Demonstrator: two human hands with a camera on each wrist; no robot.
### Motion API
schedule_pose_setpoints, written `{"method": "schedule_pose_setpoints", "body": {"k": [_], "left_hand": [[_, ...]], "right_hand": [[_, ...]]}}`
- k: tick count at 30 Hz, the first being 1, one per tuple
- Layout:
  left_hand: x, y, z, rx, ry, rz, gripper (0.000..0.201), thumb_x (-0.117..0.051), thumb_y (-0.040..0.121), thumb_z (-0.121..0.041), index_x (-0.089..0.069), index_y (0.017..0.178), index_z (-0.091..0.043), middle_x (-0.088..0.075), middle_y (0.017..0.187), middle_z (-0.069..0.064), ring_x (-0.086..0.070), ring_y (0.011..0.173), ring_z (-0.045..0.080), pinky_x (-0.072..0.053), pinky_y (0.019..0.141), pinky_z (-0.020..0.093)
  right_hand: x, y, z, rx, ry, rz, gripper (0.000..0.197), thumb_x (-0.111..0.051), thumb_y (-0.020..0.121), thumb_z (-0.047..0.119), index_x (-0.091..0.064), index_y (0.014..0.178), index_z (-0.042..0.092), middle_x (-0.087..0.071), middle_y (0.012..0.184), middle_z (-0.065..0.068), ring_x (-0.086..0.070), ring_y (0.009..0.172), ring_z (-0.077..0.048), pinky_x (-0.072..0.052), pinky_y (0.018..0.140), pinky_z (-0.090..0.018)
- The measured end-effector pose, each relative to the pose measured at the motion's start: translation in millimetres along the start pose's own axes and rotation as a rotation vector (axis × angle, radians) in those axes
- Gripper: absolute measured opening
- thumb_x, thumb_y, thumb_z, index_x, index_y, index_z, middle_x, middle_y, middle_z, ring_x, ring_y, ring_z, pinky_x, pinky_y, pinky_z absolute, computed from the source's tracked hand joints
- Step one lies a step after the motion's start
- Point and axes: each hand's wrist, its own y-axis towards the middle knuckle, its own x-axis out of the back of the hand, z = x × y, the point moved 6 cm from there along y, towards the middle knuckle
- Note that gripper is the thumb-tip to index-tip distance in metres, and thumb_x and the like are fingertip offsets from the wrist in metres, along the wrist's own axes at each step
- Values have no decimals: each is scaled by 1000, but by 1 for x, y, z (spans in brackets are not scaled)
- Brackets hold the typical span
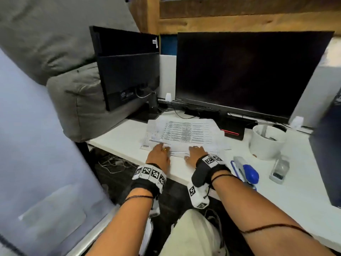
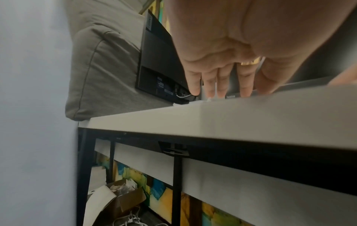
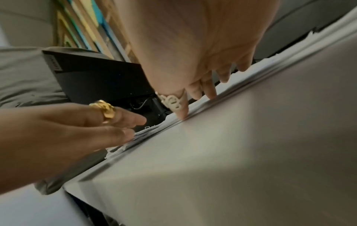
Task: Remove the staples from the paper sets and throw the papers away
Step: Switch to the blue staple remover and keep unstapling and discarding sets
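A loose stack of printed paper sets (image 1: 186, 133) lies on the white desk (image 1: 129, 143) in front of the big monitor. My left hand (image 1: 159, 153), with a gold ring, reaches flat toward the stack's near left edge, fingers straight (image 2: 210, 85). My right hand (image 1: 196, 154) lies palm down on the near edge of the papers (image 3: 195, 110), its fingertips (image 3: 182, 113) touching the top sheets. Neither hand holds anything. Staples are not visible.
A blue and grey stapler (image 1: 246, 169) lies right of my right wrist. A white cup (image 1: 265, 143) and a small clear box (image 1: 279, 171) stand further right. Two dark monitors (image 1: 247, 74) fill the back. A cardboard box with paper (image 2: 119, 197) sits under the desk.
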Motion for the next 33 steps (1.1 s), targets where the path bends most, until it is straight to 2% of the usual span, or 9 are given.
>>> {"method": "schedule_pose_setpoints", "body": {"k": [3,6,11,14,17,22,24,30,33], "left_hand": [[-6,10,6,66,83,138,44,-36,98,-27,-37,139,-12,-29,148,11,-31,134,27,-28,111,38],[-1,15,9,137,26,192,42,-34,98,-32,-41,134,-11,-42,137,12,-40,126,27,-36,105,41],[22,25,17,343,-392,-26,40,-44,97,-32,-47,122,-1,-57,122,19,-53,114,33,-41,94,36],[27,26,20,453,-628,-126,55,-56,91,-33,-40,130,2,-52,129,21,-49,119,34,-38,97,35],[25,26,24,531,-622,-116,60,-62,87,-16,-34,138,-2,-46,136,19,-46,124,32,-36,101,33],[40,28,33,426,-490,-160,44,-60,86,-13,-49,128,-5,-54,128,16,-50,118,31,-37,97,30],[52,23,40,408,-513,-204,40,-59,86,-10,-51,125,-4,-57,124,16,-52,115,32,-39,94,31],[80,2,62,218,-587,-267,30,-59,86,-4,-54,116,-5,-65,109,14,-63,93,32,-54,82,41],[82,-18,66,143,-767,-209,36,-56,87,4,-50,121,-4,-63,110,11,-63,90,28,-55,77,39]], "right_hand": [[2,-14,1,-12,-2,-48,67,-40,96,42,-11,149,13,-14,156,-11,-15,143,-29,-15,114,-47],[4,-27,-4,-34,-63,-83,61,-39,96,46,-26,145,12,-8,157,-11,-17,142,-29,-16,113,-49],[-11,-49,-16,-68,89,-119,51,-39,97,41,-31,143,19,-7,157,-7,-4,144,-34,-10,115,-50],[-18,-55,-19,-22,70,-138,48,-33,100,38,-28,144,19,-7,158,-8,0,144,-36,-6,115,-50],[-19,-59,-20,9,59,-149,48,-30,100,39,-26,145,21,-6,158,-8,0,144,-35,-5,115,-48],[-5,-60,-22,73,166,-120,46,-36,99,40,-43,137,16,-27,152,-10,-18,142,-30,-17,115,-42],[20,-60,-21,102,263,-256,44,-40,99,37,-46,136,15,-34,149,-11,-24,140,-27,-20,115,-40],[96,-70,-34,44,521,-690,61,-51,95,25,-22,147,11,-13,157,-9,-6,145,-24,-8,119,-39],[105,-75,-44,12,475,-768,51,-49,96,27,-34,142,13,-38,146,-10,-19,142,-26,-5,116,-41]]}}
